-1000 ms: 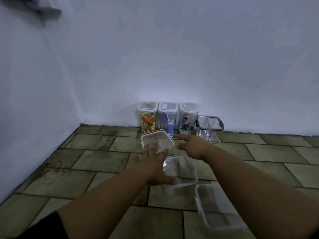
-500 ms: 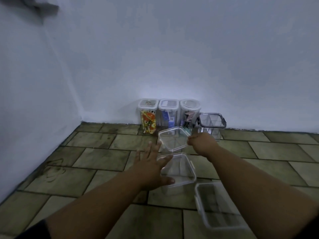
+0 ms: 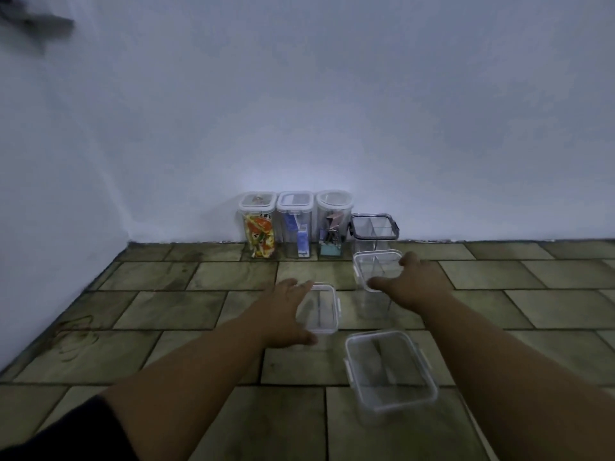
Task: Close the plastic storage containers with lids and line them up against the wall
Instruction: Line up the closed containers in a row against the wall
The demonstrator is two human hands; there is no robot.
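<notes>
My right hand (image 3: 416,281) grips the clear tub (image 3: 376,281) at its rim, thumb at the near edge, fingers at the far right corner; my left hand (image 3: 283,314) lies spread against the smaller tub (image 3: 321,309), which sits at its three o'clock; a third tub (image 3: 391,374) waits at six o'clock; the wall (image 3: 332,111) stands at twelve.

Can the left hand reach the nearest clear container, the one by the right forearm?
Probably yes. The left hand rests on another clear container, and bare floor separates it from the nearest container; nothing blocks it.
</notes>
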